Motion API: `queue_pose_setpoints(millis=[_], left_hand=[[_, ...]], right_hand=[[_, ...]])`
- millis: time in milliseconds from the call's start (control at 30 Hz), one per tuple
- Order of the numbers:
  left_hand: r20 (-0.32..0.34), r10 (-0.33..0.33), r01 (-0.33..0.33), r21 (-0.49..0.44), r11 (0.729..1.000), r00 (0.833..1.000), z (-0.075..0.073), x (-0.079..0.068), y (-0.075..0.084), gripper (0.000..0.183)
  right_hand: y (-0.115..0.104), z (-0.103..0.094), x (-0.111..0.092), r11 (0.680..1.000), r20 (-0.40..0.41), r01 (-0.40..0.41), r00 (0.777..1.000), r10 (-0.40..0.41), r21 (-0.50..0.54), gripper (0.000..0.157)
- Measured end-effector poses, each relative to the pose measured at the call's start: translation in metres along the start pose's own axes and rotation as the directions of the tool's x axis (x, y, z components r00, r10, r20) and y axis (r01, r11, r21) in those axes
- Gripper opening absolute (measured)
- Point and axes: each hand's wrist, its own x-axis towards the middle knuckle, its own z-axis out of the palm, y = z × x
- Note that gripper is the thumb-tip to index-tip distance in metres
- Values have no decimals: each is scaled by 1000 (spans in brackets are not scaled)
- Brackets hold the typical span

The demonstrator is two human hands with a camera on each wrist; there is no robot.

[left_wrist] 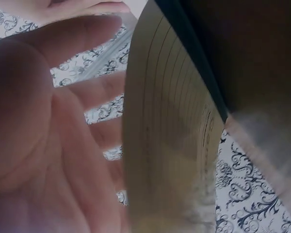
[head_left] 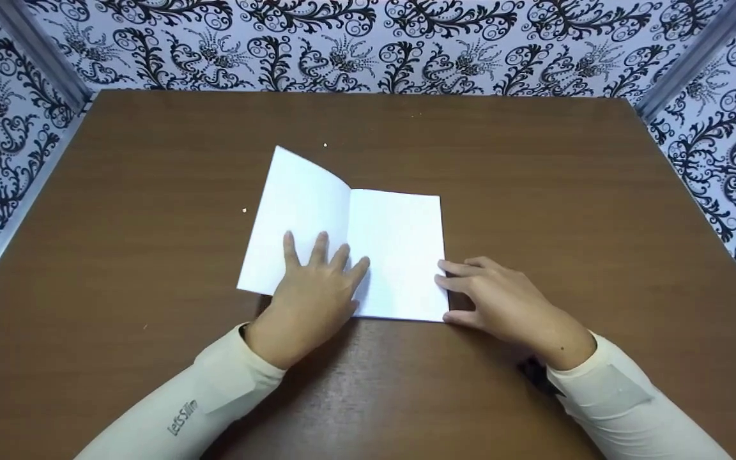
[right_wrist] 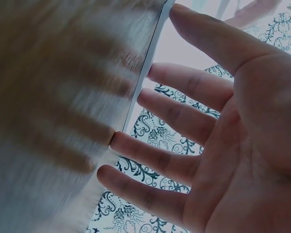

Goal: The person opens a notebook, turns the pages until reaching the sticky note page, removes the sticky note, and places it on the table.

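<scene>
An open notebook [head_left: 400,243] with white pages lies at the middle of the brown table. Its left page [head_left: 307,191] stands partly raised, bowing up from the spine. Spread over the lower part of that page and the spine is the left hand [head_left: 312,297], its fingers apart and straight. In the left wrist view, faintly ruled lines show on a curved page [left_wrist: 160,111] beside a dark cover edge [left_wrist: 199,58]. The right hand [head_left: 505,297] touches the notebook's right edge with its fingertips, thumb at the lower corner. The right wrist view shows these fingers [right_wrist: 169,114] extended and separated along the edge.
The brown table [head_left: 534,160] reaches to a back wall [head_left: 342,51] with black scroll patterns. Similar patterned panels flank both sides. Tiny white specks [head_left: 244,210] dot the tabletop. A dark object [head_left: 537,375] sits under the right wrist.
</scene>
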Motion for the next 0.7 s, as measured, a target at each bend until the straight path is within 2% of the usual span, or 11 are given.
queue_pose_setpoints(millis=[133,333,700], left_hand=[[73,19,-13,-83,996,997,4,3,0,53],[146,32,-7,-169,986,989,7,4,-2,54],[198,47,16,-305,952,979,11,3,-3,65]], right_hand=[[0,0,0,1000,0,5,1000,-5,-11,56],[0,0,-1,1000,10,-5,1000,5,-2,57],[0,-1,0,1000,7,6,1000,-6,12,59]])
